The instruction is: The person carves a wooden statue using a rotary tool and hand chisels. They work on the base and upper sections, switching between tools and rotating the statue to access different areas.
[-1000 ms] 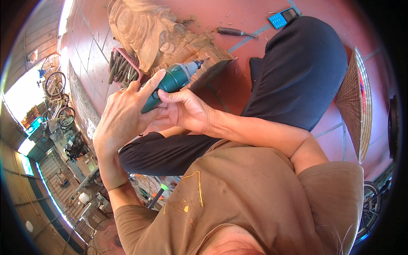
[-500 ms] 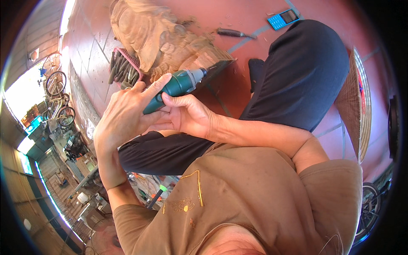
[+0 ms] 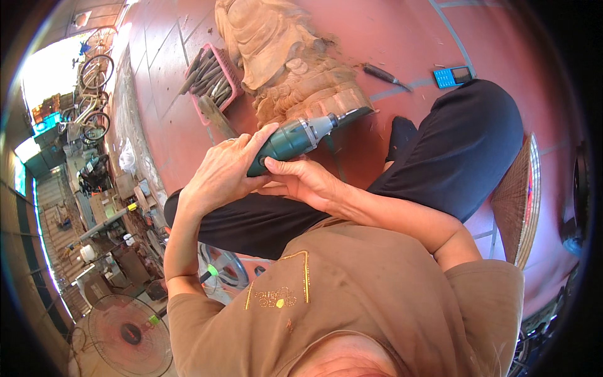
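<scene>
A green and silver rotary grinder [image 3: 295, 137] points right and up toward the base of a carved wooden figure [image 3: 286, 60] on the red tiled floor. My left hand [image 3: 223, 171] wraps over the tool's green body from the left. Under its rear end, my right hand [image 3: 301, 182] grips it from below. The bit's tip [image 3: 361, 112] sits at the lower edge of the carving. My legs in dark trousers [image 3: 452, 151] are crossed beneath the hands.
A pink tray of chisels [image 3: 210, 75] lies left of the carving. A loose chisel [image 3: 383, 75] and a blue phone [image 3: 452, 76] lie on the floor at the right. A woven stool [image 3: 518, 201] stands at the right. Fans [image 3: 129, 330], clutter and bicycles [image 3: 94, 94] fill the left.
The grinder has swung from a steep tilt to nearly level, with its bit now reaching the carving's lower edge. Both hands stay on the tool.
</scene>
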The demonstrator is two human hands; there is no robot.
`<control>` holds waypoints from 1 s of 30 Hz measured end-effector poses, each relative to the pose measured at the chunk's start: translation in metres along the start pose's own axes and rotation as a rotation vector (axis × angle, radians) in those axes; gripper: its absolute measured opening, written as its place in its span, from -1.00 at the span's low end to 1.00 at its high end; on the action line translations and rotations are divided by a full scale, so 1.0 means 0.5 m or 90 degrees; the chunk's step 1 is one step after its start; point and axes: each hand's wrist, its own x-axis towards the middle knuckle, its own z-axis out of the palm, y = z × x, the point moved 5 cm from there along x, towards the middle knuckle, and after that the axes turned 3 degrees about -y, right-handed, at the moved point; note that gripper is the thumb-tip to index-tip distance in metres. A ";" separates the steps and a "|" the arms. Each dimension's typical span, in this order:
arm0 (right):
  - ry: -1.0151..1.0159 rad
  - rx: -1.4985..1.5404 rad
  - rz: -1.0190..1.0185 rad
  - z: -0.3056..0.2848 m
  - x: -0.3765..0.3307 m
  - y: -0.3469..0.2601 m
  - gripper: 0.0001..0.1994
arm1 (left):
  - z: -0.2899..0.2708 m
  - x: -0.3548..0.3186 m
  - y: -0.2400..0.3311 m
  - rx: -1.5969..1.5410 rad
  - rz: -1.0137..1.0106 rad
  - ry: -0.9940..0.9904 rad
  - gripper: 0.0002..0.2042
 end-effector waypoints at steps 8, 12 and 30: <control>0.033 -0.122 0.061 -0.014 -0.005 0.032 -0.47 | 0.085 -0.045 -0.038 -0.134 0.002 0.057 -0.13; 0.064 -0.151 0.059 -0.022 0.010 0.039 -0.47 | 0.125 -0.059 -0.059 -0.203 0.055 0.198 -0.12; 0.092 -0.350 0.176 -0.046 0.056 0.081 -0.31 | 0.229 -0.110 -0.132 -0.437 -0.058 0.243 -0.15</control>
